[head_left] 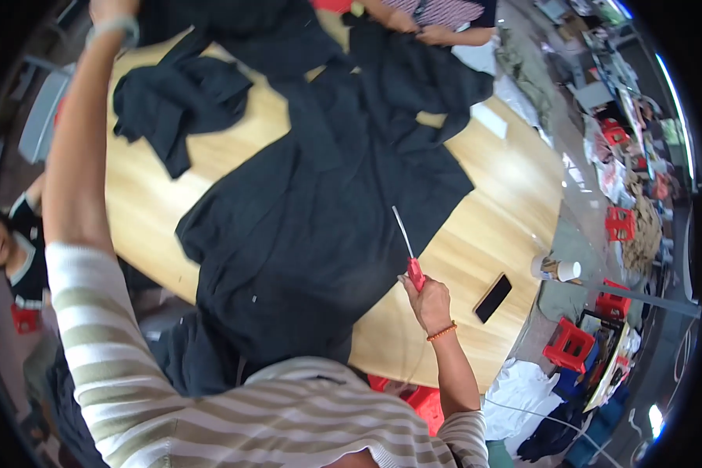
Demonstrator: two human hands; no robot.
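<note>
Centrally, one red-handled tool (416,274) points its thin shaft over dark cloth (343,203) on one wooden table (515,179), grasped by the right hand (430,303), forearm bent inward. The left arm (78,171) stretches far forward; its hand (115,9) is cropped, so its grip cannot be told. Rightward: one phone (493,298), one cup (549,268). Beyond: two co-worker's hands (437,34).

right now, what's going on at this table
The person's right hand grips a red-handled tool, its thin metal shaft over black cloth spread on a wooden table. The left hand is outstretched, partly cut off at the picture's top edge. Across the table, another person's hands are near more dark cloth. A phone lies on the right.
</note>
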